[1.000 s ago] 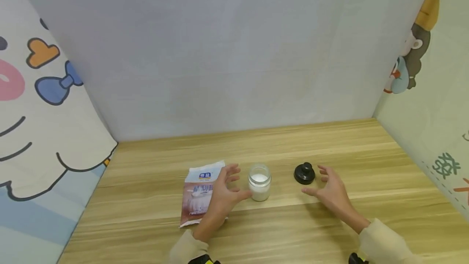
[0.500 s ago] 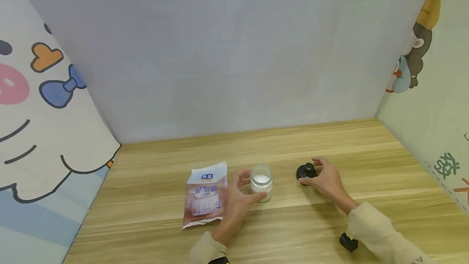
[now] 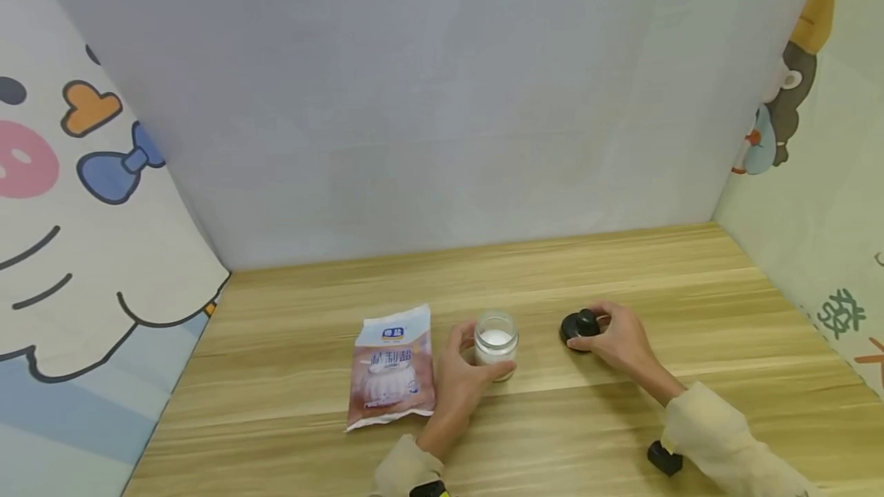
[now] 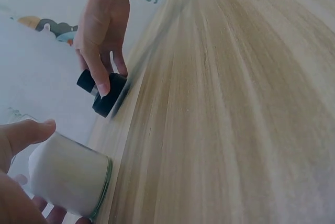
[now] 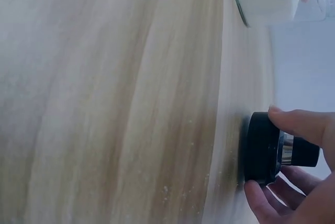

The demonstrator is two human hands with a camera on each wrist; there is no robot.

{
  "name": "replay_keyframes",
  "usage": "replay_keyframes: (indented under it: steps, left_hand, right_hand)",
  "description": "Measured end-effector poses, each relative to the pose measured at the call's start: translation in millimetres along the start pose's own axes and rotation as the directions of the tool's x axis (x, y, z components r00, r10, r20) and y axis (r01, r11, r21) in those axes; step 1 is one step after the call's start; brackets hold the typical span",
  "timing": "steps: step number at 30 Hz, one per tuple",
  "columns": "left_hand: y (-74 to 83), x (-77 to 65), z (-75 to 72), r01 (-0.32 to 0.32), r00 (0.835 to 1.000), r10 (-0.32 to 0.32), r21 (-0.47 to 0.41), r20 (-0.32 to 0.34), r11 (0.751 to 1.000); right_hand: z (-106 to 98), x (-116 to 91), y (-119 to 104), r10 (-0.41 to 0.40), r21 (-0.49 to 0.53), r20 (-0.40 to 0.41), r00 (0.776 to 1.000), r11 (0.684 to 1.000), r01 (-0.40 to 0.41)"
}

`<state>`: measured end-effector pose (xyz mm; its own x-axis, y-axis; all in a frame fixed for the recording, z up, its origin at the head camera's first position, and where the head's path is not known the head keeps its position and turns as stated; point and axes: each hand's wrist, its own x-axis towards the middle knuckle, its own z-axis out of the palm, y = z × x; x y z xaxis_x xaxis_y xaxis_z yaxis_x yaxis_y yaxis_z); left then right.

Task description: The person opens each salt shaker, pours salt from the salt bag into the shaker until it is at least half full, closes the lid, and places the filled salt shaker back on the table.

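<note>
A clear glass jar [image 3: 496,341] without a lid stands upright on the wooden table, largely filled with white powder. My left hand [image 3: 464,374] holds it from the left, thumb across the near side and fingers around the back; the left wrist view shows the filled jar [image 4: 70,174] close up. To its right is a round black lid [image 3: 573,328] with a knob on top. My right hand [image 3: 619,342] grips this lid by its rim. In the right wrist view, thumb and fingers lie on opposite edges of the lid [image 5: 259,148], whose base is close to the tabletop.
A white and brown salt packet [image 3: 392,374] lies flat left of the jar. Pale specks [image 5: 166,192] dot the wood. A grey-white backdrop [image 3: 442,136] rises behind the table [image 3: 290,328], with cartoon-printed cloths at both sides.
My left hand has moved right from over the salt packet to the jar and taken hold of it. My right hand has closed in on the lid and grips it.
</note>
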<state>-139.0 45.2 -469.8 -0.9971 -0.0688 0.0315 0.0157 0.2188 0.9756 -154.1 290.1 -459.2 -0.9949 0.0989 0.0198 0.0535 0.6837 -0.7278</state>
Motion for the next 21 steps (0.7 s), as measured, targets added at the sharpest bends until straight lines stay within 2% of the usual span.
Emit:
replay_keyframes:
  steps: [10, 17, 21]
  left_hand:
    - [-1.7, 2.8, -1.1, -0.029, 1.0, 0.029, 0.03, 0.007, 0.999]
    - [-6.6, 3.8, -3.4, -0.101, 0.994, 0.098, 0.088, 0.039, 0.991]
    - [-7.8, 3.6, -4.7, -0.116, 0.992, 0.11, 0.117, 0.055, 0.986]
  right_hand:
    - [-11, -4, -16, -0.071, 0.028, 0.028, 0.997, 0.997, 0.07]
    - [-23, -6, -39, -0.136, 0.097, 0.065, 0.989, 0.987, 0.129]
    - [-24, -7, -57, -0.19, 0.117, 0.078, 0.979, 0.977, 0.18]
